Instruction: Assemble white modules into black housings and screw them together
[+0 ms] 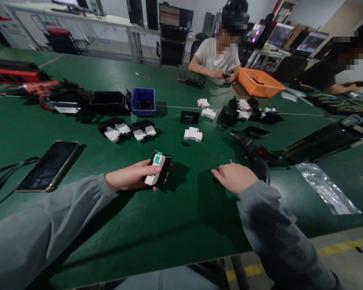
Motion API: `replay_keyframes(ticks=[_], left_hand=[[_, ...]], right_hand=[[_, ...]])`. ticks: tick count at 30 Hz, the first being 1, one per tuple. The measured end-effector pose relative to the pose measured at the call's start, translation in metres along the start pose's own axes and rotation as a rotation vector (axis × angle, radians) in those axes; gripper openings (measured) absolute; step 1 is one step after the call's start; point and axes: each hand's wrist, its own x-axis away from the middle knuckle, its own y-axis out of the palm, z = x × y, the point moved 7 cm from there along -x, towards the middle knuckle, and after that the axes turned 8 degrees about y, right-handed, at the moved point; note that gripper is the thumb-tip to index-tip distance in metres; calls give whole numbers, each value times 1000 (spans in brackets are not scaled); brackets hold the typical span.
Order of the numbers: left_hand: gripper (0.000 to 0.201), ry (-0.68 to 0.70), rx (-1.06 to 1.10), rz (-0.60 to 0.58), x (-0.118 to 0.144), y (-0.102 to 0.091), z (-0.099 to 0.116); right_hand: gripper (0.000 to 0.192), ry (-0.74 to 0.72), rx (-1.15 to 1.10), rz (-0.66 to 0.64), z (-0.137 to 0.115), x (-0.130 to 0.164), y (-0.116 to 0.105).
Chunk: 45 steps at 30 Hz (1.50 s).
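Observation:
My left hand (pixel 130 177) grips a small black and white device with a green tab (pixel 157 168), held just above the green table (pixel 175 217). My right hand (pixel 234 177) rests on the table to the right of it, fingers curled toward a tiny dark piece (pixel 217 166) at its fingertips; whether it pinches that piece is unclear. A black electric screwdriver (pixel 254 150) lies just beyond my right hand. Similar white parts (pixel 192 134) and black housings with white inserts (pixel 127 130) lie farther out.
A phone (pixel 48 165) lies at the left with a black cable. A blue bin (pixel 143 100) and black trays stand behind. A clear plastic bag (pixel 328 188) lies at the right. Across the table a person in white works beside an orange tray (pixel 260 82); another person sits far right.

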Motion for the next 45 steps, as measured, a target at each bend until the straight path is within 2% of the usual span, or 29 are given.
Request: replay_keyframes(ticks=[3, 6, 11, 13, 16, 20, 25, 27, 30, 35, 38, 40, 45], left_hand=[[48, -2, -15, 3, 2, 2, -1], [46, 8, -10, -6, 2, 4, 0], [42, 8, -29, -15, 1, 5, 1], [41, 5, -29, -14, 2, 3, 0], [44, 5, -36, 0, 1, 1, -2], [47, 1, -47, 8, 1, 0, -3], [41, 5, -36, 8, 1, -1, -4], [40, 13, -33, 5, 1, -2, -5], [41, 5, -17, -1, 0, -2, -6], [46, 14, 109, 33, -2, -8, -2], [50, 35, 187, 51, -2, -13, 0], [55, 44, 194, 31, -1, -14, 0], [62, 47, 136, -51, 0, -10, -1]], right_hand=[[45, -111, -52, -8, -32, 4, 0], [37, -169, -244, -39, -49, 2, 3], [31, -71, -851, -101, -38, -12, 18], [30, -53, -961, -100, -34, -15, 24], [24, -97, -826, -4, -34, -15, 18], [10, -137, -512, 190, -34, -9, -6], [21, -180, -369, 335, -29, -4, -25], [28, -241, -360, 352, -37, -4, -23], [36, -341, -320, 323, -62, -12, -10], [23, -386, -279, 273, -104, -38, 10], [24, -493, -339, 242, -121, -38, 13], [24, -520, -371, 248, -121, -33, 11], [13, -381, -301, 286, -97, -28, 8]])
